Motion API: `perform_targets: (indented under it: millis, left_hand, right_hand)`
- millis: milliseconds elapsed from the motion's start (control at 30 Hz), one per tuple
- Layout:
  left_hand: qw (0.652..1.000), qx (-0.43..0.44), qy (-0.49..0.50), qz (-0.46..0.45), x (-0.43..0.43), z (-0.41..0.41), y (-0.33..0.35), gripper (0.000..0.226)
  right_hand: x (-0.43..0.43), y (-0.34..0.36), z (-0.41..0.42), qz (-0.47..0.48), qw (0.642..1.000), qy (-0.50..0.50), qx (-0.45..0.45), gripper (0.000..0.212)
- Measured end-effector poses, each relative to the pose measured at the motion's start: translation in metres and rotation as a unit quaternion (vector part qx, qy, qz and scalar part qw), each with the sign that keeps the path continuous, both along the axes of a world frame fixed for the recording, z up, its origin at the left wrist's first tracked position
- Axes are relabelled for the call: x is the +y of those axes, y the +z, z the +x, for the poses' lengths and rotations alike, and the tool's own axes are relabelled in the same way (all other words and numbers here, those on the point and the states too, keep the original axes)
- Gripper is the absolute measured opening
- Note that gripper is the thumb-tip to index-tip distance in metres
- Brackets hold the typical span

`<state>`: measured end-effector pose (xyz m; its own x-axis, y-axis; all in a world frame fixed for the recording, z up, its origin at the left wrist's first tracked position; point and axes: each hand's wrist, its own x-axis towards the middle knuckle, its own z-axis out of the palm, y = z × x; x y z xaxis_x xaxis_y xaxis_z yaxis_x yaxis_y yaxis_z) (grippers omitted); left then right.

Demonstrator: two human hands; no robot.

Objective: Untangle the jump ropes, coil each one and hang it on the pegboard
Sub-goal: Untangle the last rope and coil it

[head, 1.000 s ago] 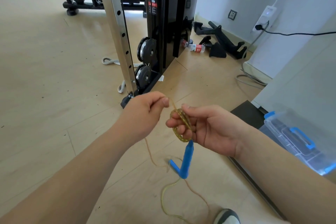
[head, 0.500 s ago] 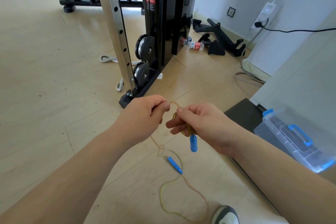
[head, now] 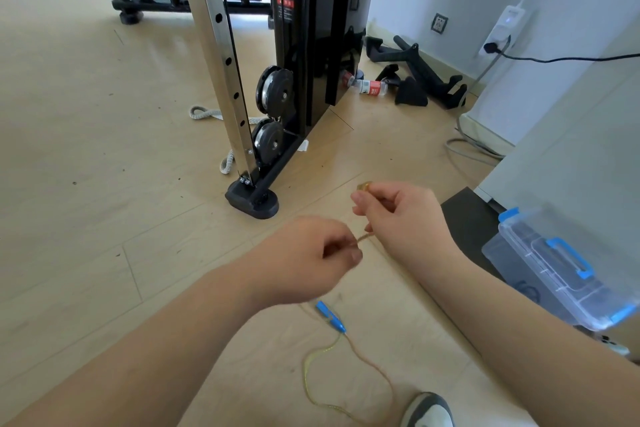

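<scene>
Much of the jump rope (head: pixel 364 237) is hidden by the hands. Only a short, blurred stretch of yellowish cord is seen between them, and a small golden bit (head: pixel 364 186) shows above the forefinger of the right hand (head: pixel 403 218). That hand is closed with its fingers curled round the cord, and how much cord is gathered inside cannot be made out. The left hand (head: pixel 311 260) is smeared by motion. Its fingers are curled, and the cord appears to be pinched between thumb and forefinger, just beside and below the right hand. Where the cord leaves the left hand is covered by the wrist. Below that wrist a blue handle (head: pixel 330 317) is seen lying on the floor (head: pixel 86 149), partly hidden at its upper end. From the handle a slack loop (head: pixel 306 374) of yellow and brownish cord is trailed toward the bottom edge of the floor, where it is cut off by the frame beside the toe of a shoe (head: pixel 427 409), itself only partly in view. Near the right edge a clear storage box (head: pixel 554 270) with blue latches is seen, with a dark mat (head: pixel 467 218) beside it, and its contents cannot be told. Farther off, a black cable machine (head: pixel 311 45) is stood on the floor, cut off at the top.
</scene>
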<state>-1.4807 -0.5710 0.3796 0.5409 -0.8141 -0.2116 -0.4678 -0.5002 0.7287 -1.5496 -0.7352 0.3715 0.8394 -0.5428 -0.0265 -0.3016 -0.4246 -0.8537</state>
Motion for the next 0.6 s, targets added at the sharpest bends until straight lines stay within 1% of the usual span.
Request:
perform_targets:
  millis: [67,100,200,233,300,367,400,467,533,600]
  left_hand:
    - [0.996,0.024,0.055,-0.073,0.004,0.008,0.007,0.018]
    - [0.993,0.037,0.066,-0.096,0.005,0.011,0.009,0.018]
    - [0.991,0.027,0.05,-0.123,0.008,0.013,0.01,0.019]
    - [0.99,0.013,0.049,-0.129,0.008,0.015,0.009,0.02]
    - [0.986,-0.022,0.069,-0.151,0.009,0.018,0.007,0.019]
    - [0.976,-0.052,0.104,-0.185,0.01,0.024,0.007,0.013]
    - [0.968,-0.058,0.129,-0.206,0.011,0.027,0.007,0.011]
    - [0.952,-0.037,0.181,-0.243,0.012,0.032,0.006,0.016]
    - [0.953,-0.006,0.197,-0.231,0.015,0.036,0.003,0.016]
    - [0.965,0.005,0.182,-0.188,0.017,0.038,-0.002,0.012]
  right_hand:
    - [0.001,0.0,0.0,-0.013,1.0,0.025,-0.012,0.023]
    - [0.002,0.001,0.0,-0.015,0.999,0.036,-0.007,0.022]
    - [0.005,0.004,-0.002,-0.036,0.994,0.097,0.035,0.026]
    - [0.007,0.006,-0.003,-0.021,0.991,0.119,0.05,0.029]
    - [0.01,0.01,-0.003,0.075,0.986,0.135,0.057,0.033]
    - [0.009,0.013,-0.002,0.177,0.974,0.139,0.035,0.033]
    - [0.008,0.015,-0.002,0.203,0.968,0.145,0.028,0.032]
    - [0.006,0.014,-0.004,0.237,0.958,0.161,0.03,0.026]
    - [0.006,0.013,-0.005,0.303,0.939,0.161,0.022,0.022]
    - [0.007,0.013,-0.004,0.381,0.914,0.141,0.001,0.022]
